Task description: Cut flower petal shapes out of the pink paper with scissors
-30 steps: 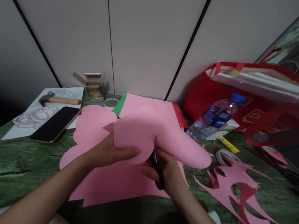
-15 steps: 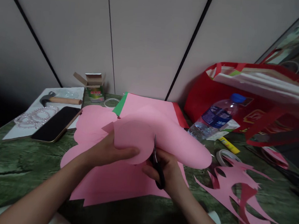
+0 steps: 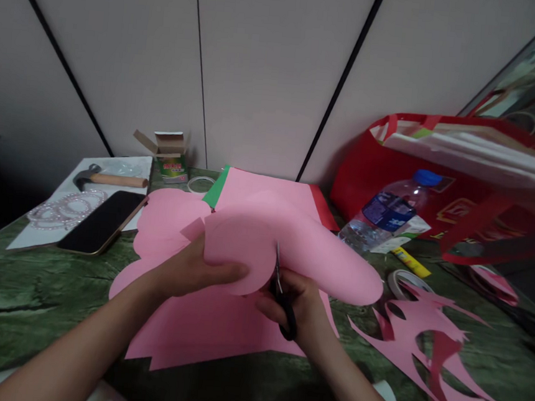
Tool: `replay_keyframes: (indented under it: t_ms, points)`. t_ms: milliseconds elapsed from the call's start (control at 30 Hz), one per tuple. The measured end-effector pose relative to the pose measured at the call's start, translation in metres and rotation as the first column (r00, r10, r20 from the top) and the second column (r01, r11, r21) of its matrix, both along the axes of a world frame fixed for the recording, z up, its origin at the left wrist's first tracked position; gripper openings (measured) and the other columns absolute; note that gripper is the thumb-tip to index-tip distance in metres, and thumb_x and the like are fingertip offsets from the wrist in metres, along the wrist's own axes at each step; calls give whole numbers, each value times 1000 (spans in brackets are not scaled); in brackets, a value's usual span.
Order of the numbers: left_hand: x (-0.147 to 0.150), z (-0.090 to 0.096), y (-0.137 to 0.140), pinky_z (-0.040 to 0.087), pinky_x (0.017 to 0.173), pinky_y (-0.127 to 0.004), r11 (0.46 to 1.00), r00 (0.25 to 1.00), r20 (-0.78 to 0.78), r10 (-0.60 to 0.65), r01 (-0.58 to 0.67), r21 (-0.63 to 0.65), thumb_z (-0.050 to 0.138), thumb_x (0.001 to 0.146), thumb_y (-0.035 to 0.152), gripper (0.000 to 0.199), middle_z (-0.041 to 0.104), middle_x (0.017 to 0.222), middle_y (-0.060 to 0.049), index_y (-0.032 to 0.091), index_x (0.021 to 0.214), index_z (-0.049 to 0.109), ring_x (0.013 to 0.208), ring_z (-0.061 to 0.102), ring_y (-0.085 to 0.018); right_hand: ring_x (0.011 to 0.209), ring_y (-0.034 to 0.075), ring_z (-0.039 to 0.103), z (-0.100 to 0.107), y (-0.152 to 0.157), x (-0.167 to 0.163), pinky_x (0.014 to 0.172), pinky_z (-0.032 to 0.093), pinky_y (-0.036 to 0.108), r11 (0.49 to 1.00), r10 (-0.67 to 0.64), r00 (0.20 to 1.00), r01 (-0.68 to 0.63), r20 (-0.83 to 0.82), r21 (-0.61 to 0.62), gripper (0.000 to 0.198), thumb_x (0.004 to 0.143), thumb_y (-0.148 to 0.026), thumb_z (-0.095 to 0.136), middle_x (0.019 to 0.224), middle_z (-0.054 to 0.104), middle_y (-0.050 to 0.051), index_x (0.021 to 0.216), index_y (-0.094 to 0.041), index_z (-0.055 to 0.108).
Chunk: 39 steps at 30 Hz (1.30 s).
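Observation:
My left hand (image 3: 209, 270) grips a sheet of pink paper (image 3: 240, 242), its thumb lying across the top near a rounded cut edge. In my right hand (image 3: 299, 300) is a pair of scissors (image 3: 288, 318) with dark handles, the blades pointing away from me into the paper. A drawn curve runs over the held sheet, and its right part bulges out past the blades. Beneath it lie more pink sheets (image 3: 218, 340). Scalloped pink cut-outs (image 3: 167, 217) rest at the left of the pile.
Pink scraps (image 3: 424, 339) lie at right beside a tape roll (image 3: 403, 284), a yellow tube (image 3: 411, 262), a water bottle (image 3: 383, 210) and a red bag (image 3: 359, 165). At left are a phone (image 3: 101, 222), a hammer (image 3: 114, 179), bead strings (image 3: 65, 211) and an opened small box (image 3: 173, 164).
Hands, scissors and paper keep nearly the same places. The whole view has shifted very slightly, and the paper's right bulge reaches a little farther right.

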State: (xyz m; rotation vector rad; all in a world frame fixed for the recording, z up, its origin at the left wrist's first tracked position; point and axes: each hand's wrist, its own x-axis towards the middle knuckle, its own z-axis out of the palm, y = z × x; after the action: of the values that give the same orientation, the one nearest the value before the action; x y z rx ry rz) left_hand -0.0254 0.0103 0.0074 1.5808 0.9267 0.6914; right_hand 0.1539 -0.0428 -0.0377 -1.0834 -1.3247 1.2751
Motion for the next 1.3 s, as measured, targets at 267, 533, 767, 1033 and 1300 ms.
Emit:
replay_keyframes:
  t_ms: [267, 533, 767, 1033, 1300]
  points:
    - [0, 0, 0, 50, 67, -30, 999, 999, 52, -11, 13, -30, 69, 67, 31, 34, 66, 93, -3, 21, 98, 59, 88, 60, -22, 41, 7, 32, 4, -1, -1, 40, 27, 21, 999, -29, 999, 29, 13, -14, 28, 59, -33, 70, 45, 39, -7, 56, -17, 47]
    - [-1, -2, 2, 48, 62, -29, 994, 989, 117, -86, 94, -61, 64, 73, 28, 30, 66, 69, -2, 17, 101, 56, 71, 61, -19, 42, 8, 34, 5, -1, -2, 40, 30, 22, 995, -71, 997, 74, 42, -70, 31, 53, -37, 75, 45, 44, -6, 59, -17, 53]
    - [-1, -2, 2, 48, 59, -27, 993, 990, 115, -79, 88, -78, 63, 75, 26, 28, 67, 66, -1, 17, 100, 56, 62, 60, -16, 43, 8, 34, 3, -1, -3, 40, 29, 22, 995, -80, 996, 83, 44, -57, 33, 55, -43, 72, 45, 42, -5, 56, -17, 52]
    - [-3, -2, 2, 48, 61, -29, 991, 989, 117, -85, 96, -90, 63, 75, 28, 35, 66, 66, -1, 17, 107, 54, 64, 62, -17, 43, 8, 34, 8, -1, -3, 41, 28, 22, 990, -87, 995, 91, 44, -111, 32, 52, -41, 73, 45, 42, -5, 56, -16, 52]
    - [-2, 0, 2, 48, 63, -32, 992, 990, 116, -78, 88, -87, 63, 74, 29, 32, 66, 65, -2, 17, 102, 56, 69, 62, -20, 42, 7, 33, -2, -1, -4, 41, 26, 22, 990, -102, 995, 103, 16, -96, 26, 55, -35, 71, 44, 40, -6, 58, -16, 53]
